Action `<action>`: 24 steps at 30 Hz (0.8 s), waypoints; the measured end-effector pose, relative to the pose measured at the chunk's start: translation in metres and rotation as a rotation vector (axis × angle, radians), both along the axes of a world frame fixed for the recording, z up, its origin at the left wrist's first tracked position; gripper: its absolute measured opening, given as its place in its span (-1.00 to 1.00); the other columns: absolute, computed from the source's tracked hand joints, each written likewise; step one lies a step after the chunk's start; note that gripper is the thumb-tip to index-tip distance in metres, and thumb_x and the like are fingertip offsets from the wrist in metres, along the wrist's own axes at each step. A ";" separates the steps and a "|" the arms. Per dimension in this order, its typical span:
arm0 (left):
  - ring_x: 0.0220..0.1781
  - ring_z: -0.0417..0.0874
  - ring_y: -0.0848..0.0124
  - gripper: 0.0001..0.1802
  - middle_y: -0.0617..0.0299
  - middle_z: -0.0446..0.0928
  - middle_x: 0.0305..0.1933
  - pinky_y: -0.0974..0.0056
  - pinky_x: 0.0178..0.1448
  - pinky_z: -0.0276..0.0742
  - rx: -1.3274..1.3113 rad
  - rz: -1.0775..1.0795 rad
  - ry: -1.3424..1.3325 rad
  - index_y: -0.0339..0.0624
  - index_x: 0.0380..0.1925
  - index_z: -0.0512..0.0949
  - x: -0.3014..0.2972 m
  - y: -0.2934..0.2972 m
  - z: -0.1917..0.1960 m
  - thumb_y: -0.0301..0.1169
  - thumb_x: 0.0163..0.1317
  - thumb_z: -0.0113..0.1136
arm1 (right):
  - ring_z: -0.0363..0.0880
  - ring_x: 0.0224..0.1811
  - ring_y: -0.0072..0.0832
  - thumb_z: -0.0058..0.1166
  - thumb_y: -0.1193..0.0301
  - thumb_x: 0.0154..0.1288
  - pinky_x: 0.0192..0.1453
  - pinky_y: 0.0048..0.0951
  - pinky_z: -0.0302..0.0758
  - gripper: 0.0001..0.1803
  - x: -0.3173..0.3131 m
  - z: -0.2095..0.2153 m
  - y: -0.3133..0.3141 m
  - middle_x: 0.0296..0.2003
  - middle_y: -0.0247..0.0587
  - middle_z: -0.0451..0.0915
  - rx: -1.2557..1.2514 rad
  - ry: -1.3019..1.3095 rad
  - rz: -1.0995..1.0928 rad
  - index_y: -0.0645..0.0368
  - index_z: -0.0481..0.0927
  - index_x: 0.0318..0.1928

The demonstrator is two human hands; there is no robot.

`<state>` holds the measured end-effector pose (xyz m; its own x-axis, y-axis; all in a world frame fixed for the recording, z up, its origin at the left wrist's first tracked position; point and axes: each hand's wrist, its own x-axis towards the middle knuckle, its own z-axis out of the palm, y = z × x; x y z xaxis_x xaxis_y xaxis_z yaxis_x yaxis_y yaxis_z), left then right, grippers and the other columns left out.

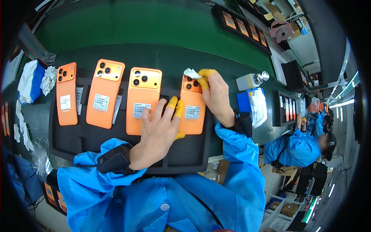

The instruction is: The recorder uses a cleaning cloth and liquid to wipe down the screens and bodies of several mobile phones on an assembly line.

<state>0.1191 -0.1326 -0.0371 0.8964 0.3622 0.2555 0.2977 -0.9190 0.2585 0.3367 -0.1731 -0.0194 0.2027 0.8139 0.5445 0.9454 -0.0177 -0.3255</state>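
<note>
1. While R hand point(217, 96) pinches white wipe point(191, 73) at upper end of rightmost orange phone point(193, 101), L hand point(159, 129) lies spread, touching phone's L edge.
2. Phone lies over blk tray point(189, 156); may skid if L hand presses too lightly.

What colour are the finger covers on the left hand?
The finger covers on the left hand are yellow, best seen in the head view.

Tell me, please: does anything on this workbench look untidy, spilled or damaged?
Slightly untidy: crumpled white scraps and loose clear plastic lie scattered left of the black tray, unlike the neatly spaced orange phones. I see no spill or damage.
</note>
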 end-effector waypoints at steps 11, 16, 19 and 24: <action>0.34 0.15 0.04 -0.45 0.03 0.32 0.11 -0.13 0.13 0.01 0.014 -0.002 -0.017 -0.24 -0.04 0.54 0.002 0.000 -0.002 -0.11 0.05 0.33 | 0.52 -0.29 -0.01 0.12 0.66 0.05 -0.25 -0.16 0.48 -0.76 0.003 -0.003 0.003 -0.32 0.02 0.50 0.027 0.013 0.040 0.29 0.51 -0.20; 0.34 0.15 0.05 -0.48 0.03 0.32 0.12 -0.14 0.12 0.02 -0.010 -0.009 0.026 -0.24 -0.06 0.54 0.000 0.000 0.000 -0.12 0.07 0.32 | 0.51 -0.30 -0.03 0.08 0.66 0.10 -0.26 -0.17 0.48 -0.79 0.001 0.001 -0.004 -0.32 0.00 0.50 -0.021 0.016 0.048 0.28 0.50 -0.21; 0.35 0.15 0.05 -0.50 0.03 0.32 0.12 -0.16 0.13 0.02 0.004 0.007 0.007 -0.24 -0.07 0.54 -0.002 -0.002 -0.001 -0.14 0.07 0.31 | 0.53 -0.30 -0.05 0.15 0.66 0.02 -0.27 -0.19 0.49 -0.73 -0.020 -0.005 -0.033 -0.34 -0.03 0.51 -0.069 0.024 0.076 0.25 0.51 -0.21; 0.35 0.15 0.05 -0.45 0.04 0.32 0.13 -0.17 0.16 0.01 0.064 -0.011 0.051 -0.25 0.00 0.52 0.001 -0.002 0.002 -0.13 0.06 0.31 | 0.52 -0.29 -0.05 0.16 0.70 -0.06 -0.27 -0.18 0.49 -0.65 -0.022 -0.009 -0.031 -0.34 -0.05 0.49 -0.027 -0.036 0.087 0.25 0.51 -0.17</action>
<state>0.1204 -0.1349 -0.0354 0.9128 0.3364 0.2317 0.2985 -0.9365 0.1841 0.3151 -0.2043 -0.0281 0.1111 0.8420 0.5280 0.9548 0.0570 -0.2918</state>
